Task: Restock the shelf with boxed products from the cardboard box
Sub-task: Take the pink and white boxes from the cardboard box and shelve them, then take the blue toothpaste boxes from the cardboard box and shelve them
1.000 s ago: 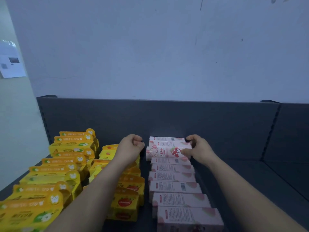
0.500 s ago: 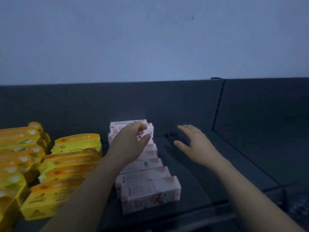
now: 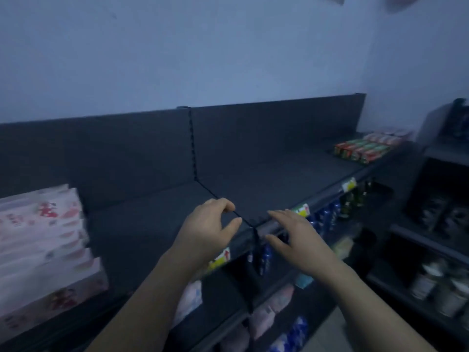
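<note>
Pink boxes (image 3: 43,237) sit in a blurred row on the shelf (image 3: 266,179), well left of the fingers; left hand (image 3: 205,232) hovers loosely curled, holding nothing; right hand (image 3: 299,240) hovers flat, fingers straight and apart.

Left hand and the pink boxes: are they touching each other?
Apart. The head view shows bare dark shelf between the left hand and the pink boxes.

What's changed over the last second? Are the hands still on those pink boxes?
Both hands came off the pink boxes: the right hand first, then the left hand. Both have pulled back, empty, to the front edge of the shelf, and the view has swung right. The pink boxes stayed in their row.
</note>
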A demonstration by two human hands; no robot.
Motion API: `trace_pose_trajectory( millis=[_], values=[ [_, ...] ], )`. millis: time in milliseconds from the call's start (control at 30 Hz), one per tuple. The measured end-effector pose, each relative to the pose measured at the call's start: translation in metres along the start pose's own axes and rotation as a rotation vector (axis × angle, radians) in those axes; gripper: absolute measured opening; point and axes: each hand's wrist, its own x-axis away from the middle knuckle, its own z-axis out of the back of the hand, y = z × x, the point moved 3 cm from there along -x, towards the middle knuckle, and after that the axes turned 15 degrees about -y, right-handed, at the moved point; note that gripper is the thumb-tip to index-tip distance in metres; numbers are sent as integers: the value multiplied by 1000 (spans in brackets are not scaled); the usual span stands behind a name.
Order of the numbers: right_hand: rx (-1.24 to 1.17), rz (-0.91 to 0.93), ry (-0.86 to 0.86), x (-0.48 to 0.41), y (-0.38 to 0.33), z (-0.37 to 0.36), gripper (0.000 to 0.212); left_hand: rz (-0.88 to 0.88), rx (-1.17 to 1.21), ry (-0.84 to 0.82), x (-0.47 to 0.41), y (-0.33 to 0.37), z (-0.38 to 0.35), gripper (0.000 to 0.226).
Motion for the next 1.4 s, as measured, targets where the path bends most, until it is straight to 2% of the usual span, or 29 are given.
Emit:
trace_pose_trajectory(
  millis=[300,467,633,700,800,933,1100,1400],
  values=[
    [-37,-417,-24,161,192,19,55,-184,53,-320,-68,162,-191,27],
    [-82,-644,17,243,272,15,55,-277,85,-483,-84,232,-287,27],
    [-197,-866,58,306,333,3,38,-367,72,-662,-103,285,-369,26],
    [-242,-950,28,326,356,-5,39,-395,62,-730,-112,303,-401,26],
    [-319,-1055,36,350,389,-14,57,-441,57,-829,-130,328,-448,24],
    [-407,-1243,75,374,428,-14,45,-490,19,-924,-158,357,-498,21],
    [-559,-1425,141,395,480,-19,52,-509,-18,-1051,-199,386,-559,17],
    [-788,-1607,346,423,538,-68,44,-487,-78,-1255,-227,407,-658,11]
  ],
)
